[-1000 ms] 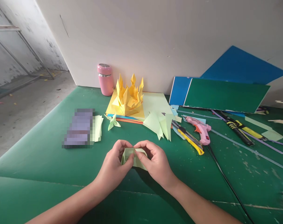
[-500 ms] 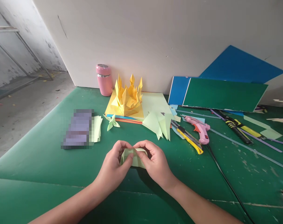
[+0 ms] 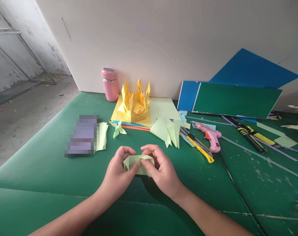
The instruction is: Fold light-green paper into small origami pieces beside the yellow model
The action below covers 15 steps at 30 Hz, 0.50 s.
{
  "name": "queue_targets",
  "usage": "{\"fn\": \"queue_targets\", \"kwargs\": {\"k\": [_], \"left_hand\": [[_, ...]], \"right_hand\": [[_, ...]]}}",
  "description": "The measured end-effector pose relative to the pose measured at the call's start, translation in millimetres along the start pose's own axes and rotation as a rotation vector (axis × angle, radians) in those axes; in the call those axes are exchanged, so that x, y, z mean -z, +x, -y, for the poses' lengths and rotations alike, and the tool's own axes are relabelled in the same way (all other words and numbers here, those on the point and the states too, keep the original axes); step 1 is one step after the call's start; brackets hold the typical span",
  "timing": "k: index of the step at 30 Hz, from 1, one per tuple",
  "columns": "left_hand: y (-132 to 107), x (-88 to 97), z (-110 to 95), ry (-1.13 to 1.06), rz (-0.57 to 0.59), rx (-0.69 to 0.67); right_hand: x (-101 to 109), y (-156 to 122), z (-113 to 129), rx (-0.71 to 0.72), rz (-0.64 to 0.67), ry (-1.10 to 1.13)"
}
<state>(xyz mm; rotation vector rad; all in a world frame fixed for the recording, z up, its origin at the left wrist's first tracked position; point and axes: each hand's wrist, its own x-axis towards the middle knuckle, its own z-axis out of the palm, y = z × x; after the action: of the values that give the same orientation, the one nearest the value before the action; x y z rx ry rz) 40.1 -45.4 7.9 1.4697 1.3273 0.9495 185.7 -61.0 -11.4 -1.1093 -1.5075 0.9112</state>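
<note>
A partly folded piece of pale green paper [image 3: 136, 160] is held between both hands above the green table, near the middle of the view. My left hand [image 3: 121, 168] grips its left side, the thumb pressed on the near face and the index finger curled above the top edge. On the right side my right hand [image 3: 163, 170] holds it the same way, both thumbs close together at the centre. The lower fingers are hidden behind the paper. Beyond the hands lie a small folded green paper flower [image 3: 118, 129] and several folded green paper pieces [image 3: 163, 130].
A yellow paper crown [image 3: 134, 106] stands on stacked paper sheets [image 3: 163, 106], beside a pink flask [image 3: 110, 85]. At right lie a yellow utility knife [image 3: 199, 149], a pink glue gun [image 3: 212, 137] with a black cord, and pliers [image 3: 249, 136]. A blurred dark object [image 3: 82, 136] lies left.
My index fingertips have parted and lifted off the paper's top edge, where they met before. The paper's upper fold now shows wider, and my thumbs remain on it.
</note>
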Motion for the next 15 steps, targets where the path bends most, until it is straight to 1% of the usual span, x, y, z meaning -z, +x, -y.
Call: {"fn": "queue_targets", "kwargs": {"k": [2, 4, 6, 7, 9, 11, 15], "left_hand": [[1.7, 1.9, -0.6, -0.026, -0.069, 0.042], [3.3, 3.4, -0.5, -0.037, -0.134, 0.071], [4.5, 4.1, 0.4, -0.029, -0.179, 0.065], [4.9, 4.2, 1.1, -0.018, -0.193, 0.051], [5.0, 4.0, 2.4, 0.01, -0.209, 0.023], [4.7, 3.7, 3.2, 0.037, -0.217, 0.005], [3.9, 3.3, 2.3, 0.085, -0.246, -0.014]], "right_hand": [[0.1, -0.9, -1.1, 0.082, -0.03, -0.057], [0.9, -1.6, -1.7, 0.22, -0.07, -0.18], [2.3, -1.8, -1.6, 0.346, -0.084, -0.327], [3.1, -1.7, -1.5, 0.381, -0.081, -0.392], [4.3, -1.1, -1.4, 0.391, -0.074, -0.494], [5.0, 0.1, -1.8, 0.362, -0.08, -0.555], [5.0, 2.6, -3.1, 0.293, -0.114, -0.586]]}}
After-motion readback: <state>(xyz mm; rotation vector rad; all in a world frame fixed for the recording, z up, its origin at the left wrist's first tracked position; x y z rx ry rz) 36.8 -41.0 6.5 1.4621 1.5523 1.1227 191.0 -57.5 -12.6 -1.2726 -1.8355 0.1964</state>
